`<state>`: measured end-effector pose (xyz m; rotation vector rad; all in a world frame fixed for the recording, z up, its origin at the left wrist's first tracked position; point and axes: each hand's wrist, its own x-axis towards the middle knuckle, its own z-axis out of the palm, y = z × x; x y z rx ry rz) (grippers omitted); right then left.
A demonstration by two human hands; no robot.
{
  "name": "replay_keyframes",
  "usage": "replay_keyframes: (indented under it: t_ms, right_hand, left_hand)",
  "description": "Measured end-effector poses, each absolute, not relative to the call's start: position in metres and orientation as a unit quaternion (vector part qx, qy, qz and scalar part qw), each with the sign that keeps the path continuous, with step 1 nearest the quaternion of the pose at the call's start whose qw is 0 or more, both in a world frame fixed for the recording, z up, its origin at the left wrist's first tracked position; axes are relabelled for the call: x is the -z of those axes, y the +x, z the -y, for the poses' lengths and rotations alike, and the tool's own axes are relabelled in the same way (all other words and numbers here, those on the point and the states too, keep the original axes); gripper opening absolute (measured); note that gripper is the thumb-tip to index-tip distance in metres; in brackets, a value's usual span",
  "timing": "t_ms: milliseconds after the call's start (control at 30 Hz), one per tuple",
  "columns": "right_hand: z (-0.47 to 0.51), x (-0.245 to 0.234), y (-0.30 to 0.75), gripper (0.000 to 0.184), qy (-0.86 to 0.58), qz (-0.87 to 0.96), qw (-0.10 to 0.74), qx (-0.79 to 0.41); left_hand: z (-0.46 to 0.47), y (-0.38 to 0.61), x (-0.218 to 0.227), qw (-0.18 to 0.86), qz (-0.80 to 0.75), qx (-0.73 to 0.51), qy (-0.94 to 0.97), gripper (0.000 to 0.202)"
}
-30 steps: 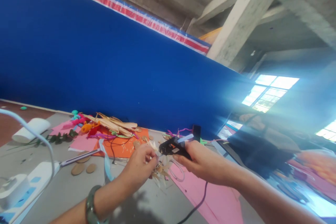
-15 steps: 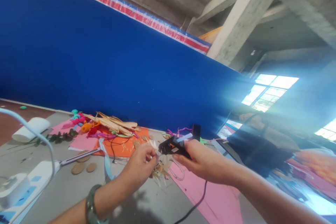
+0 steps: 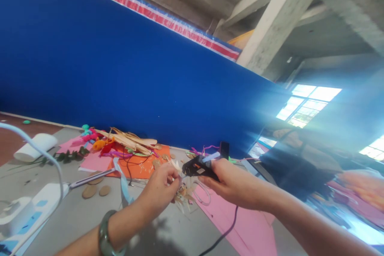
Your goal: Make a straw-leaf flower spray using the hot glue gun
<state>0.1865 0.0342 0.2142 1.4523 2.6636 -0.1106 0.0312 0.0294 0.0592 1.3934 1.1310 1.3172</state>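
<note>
A black glue gun (image 3: 196, 167) with a pale glue stick (image 3: 211, 157) at its rear is gripped in my right hand (image 3: 225, 180). Its nozzle points left, close to the fingertips of my other hand. My left hand (image 3: 163, 184), a green bangle (image 3: 105, 234) at its wrist, is closed in a pinch on a straw-coloured dried-husk piece (image 3: 184, 197). Ragged strips of that piece stick out below and beside the fingers, which hide part of it. Whether the nozzle touches it I cannot tell.
A white power strip (image 3: 45, 200) lies at left near round wooden slices (image 3: 89, 192). Behind are dried husks (image 3: 129, 140) and orange paper (image 3: 138, 170). Pink paper (image 3: 240, 228) lies under the gun's cord (image 3: 225, 234). A blue partition (image 3: 135, 68) stands behind; another person (image 3: 288, 164) is at right.
The glue gun and my right hand have shifted very slightly right. My left hand keeps its pinch in nearly the same place.
</note>
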Motion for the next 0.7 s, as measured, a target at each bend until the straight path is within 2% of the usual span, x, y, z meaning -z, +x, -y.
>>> replay_keyframes:
  t_ms: [700]
  right_hand:
    - [-0.0386,-0.2118,0.1919,0.032,0.498,-0.863,0.080,0.033]
  left_hand:
    - [-0.0287,0.0309,-0.0589,0.468,-0.445,-0.540,0.540,0.012]
